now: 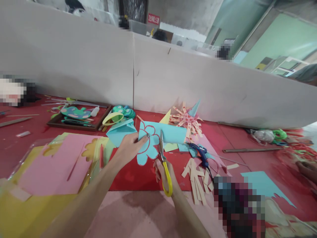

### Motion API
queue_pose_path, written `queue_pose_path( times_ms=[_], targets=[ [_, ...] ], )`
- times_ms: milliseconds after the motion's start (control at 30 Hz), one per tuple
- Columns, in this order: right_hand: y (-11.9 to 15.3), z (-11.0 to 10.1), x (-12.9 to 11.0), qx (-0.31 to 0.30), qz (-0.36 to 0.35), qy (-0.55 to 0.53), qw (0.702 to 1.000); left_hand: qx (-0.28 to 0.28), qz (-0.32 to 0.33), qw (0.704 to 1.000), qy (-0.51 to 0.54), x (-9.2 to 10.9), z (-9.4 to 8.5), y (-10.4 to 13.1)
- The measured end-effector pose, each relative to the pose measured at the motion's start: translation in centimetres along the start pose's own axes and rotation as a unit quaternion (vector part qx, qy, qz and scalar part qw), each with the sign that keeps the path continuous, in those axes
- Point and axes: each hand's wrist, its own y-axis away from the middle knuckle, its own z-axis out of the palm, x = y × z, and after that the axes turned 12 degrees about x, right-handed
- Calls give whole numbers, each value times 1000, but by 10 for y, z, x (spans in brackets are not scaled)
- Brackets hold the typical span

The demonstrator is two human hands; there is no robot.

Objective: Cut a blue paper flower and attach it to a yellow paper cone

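Note:
My left hand [133,142] pinches a sheet of light blue paper [174,131] at its left side, thumb on top. A flower outline in red is drawn on the paper, and its lower petals are cut free along the line. In my right hand [163,170] is a pair of scissors [167,181] with yellow handles, my fingers through the loops. The metal blades point upward at the right edge of the flower, against the paper. Below the paper lies a red sheet [148,177].
Pink paper [56,165] lies at left with a red pen [101,155]. A tray [74,125] of tools stands behind. To the right are a blue glue gun [201,155], pale paper strips [196,185] and a spiky paper decoration [187,119]. Another person's hand [307,170] is far right.

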Motion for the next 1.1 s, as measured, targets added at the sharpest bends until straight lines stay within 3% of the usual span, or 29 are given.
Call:
queue_pose_path(
  times_ms=[500,1100],
  targets=[
    [7,-3,-6,-23,-10,-5,1000,-5,8,999,-42,0,-8,-6],
    [8,-3,-9,-58,-8,-1,998,-9,64,998,-22,-17,-16,-14]
  ],
)
